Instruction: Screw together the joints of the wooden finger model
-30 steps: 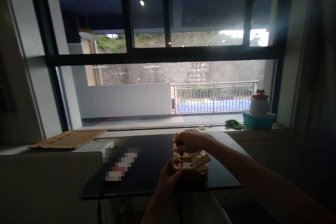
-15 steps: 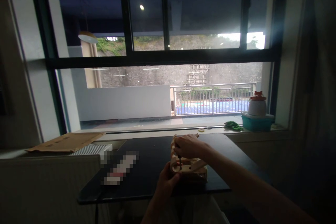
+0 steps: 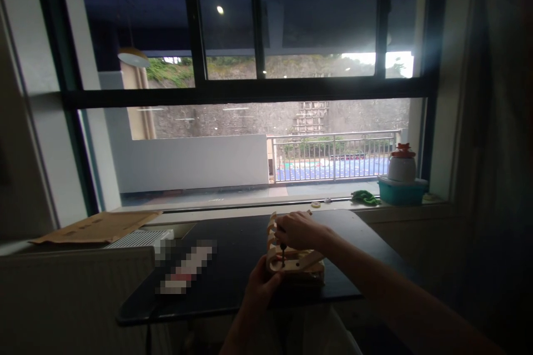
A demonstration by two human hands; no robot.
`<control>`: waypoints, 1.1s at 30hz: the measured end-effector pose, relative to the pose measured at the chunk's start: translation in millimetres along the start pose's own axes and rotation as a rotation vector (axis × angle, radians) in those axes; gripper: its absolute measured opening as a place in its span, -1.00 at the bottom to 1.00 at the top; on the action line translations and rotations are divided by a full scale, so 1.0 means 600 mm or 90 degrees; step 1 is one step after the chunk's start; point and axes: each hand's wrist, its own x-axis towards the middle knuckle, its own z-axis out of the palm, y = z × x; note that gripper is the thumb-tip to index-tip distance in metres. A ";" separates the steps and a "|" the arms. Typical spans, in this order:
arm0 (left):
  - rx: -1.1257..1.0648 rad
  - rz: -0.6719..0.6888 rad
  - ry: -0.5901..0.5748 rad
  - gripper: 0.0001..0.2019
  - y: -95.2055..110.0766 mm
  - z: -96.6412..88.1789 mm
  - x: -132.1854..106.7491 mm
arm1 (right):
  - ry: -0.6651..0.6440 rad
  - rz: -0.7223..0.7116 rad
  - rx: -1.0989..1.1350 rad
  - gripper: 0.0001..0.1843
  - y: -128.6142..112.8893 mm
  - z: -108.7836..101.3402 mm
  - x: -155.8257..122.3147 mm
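Observation:
A light wooden model (image 3: pixel 296 264) with curved slats stands on the dark table (image 3: pixel 233 266) in front of me. My right hand (image 3: pixel 300 230) is closed around the handle of a small screwdriver (image 3: pixel 282 252), whose shaft points straight down into the model's near left corner. My left hand (image 3: pixel 259 287) grips the model's near left end from below and steadies it. The fingertips of both hands are partly hidden by the wood.
A pixelated strip (image 3: pixel 185 267) lies on the table's left half. A cardboard sheet (image 3: pixel 97 226) and a white ribbed box (image 3: pixel 137 238) lie at the left. On the windowsill stand a teal box (image 3: pixel 401 189) with a white pot, and a green item (image 3: pixel 364 196).
The view has drifted a little, so the table and model appear shifted left. Both hands keep their hold on the screwdriver and the model.

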 end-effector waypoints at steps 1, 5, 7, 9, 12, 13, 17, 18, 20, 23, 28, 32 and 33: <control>-0.003 0.002 0.000 -0.68 -0.003 -0.001 0.002 | -0.001 0.001 -0.001 -0.64 0.000 -0.001 0.002; -0.003 0.013 0.000 -0.69 -0.012 -0.005 0.005 | -0.019 -0.029 -0.003 -0.70 0.004 -0.013 0.007; -0.003 0.012 0.002 -0.69 -0.012 -0.005 0.003 | -0.024 -0.053 -0.001 -0.75 0.005 -0.020 0.007; 0.005 0.004 0.000 -0.67 -0.008 -0.004 0.000 | -0.027 -0.065 0.001 -0.76 0.005 -0.023 0.004; 0.011 0.000 0.000 -0.67 -0.003 -0.002 -0.003 | -0.025 -0.051 0.001 -0.71 0.004 -0.018 0.001; 0.010 0.001 0.003 -0.68 -0.002 -0.001 -0.003 | -0.021 -0.040 0.001 -0.68 0.004 -0.014 0.000; 0.002 0.005 0.007 -0.70 -0.001 0.001 -0.001 | -0.013 -0.004 0.000 -0.63 0.005 -0.003 0.000; 0.000 0.005 0.005 -0.69 -0.001 0.001 -0.001 | -0.015 -0.001 0.001 -0.62 0.005 -0.003 0.001; -0.004 0.003 0.002 -0.69 0.000 0.001 -0.001 | -0.023 -0.003 0.002 -0.63 0.006 -0.007 0.002; -0.002 -0.003 0.000 -0.69 0.002 0.001 -0.002 | -0.037 -0.026 0.004 -0.70 0.008 -0.019 0.002; 0.015 -0.004 0.014 -0.69 0.009 0.004 -0.004 | -0.046 -0.051 0.015 -0.74 0.010 -0.028 -0.004; 0.021 -0.016 0.016 -0.69 0.013 0.006 -0.007 | -0.039 -0.013 0.011 -0.68 0.004 -0.017 -0.006; 0.022 -0.017 0.015 -0.68 0.013 0.006 -0.007 | -0.036 -0.005 0.010 -0.66 0.003 -0.015 -0.005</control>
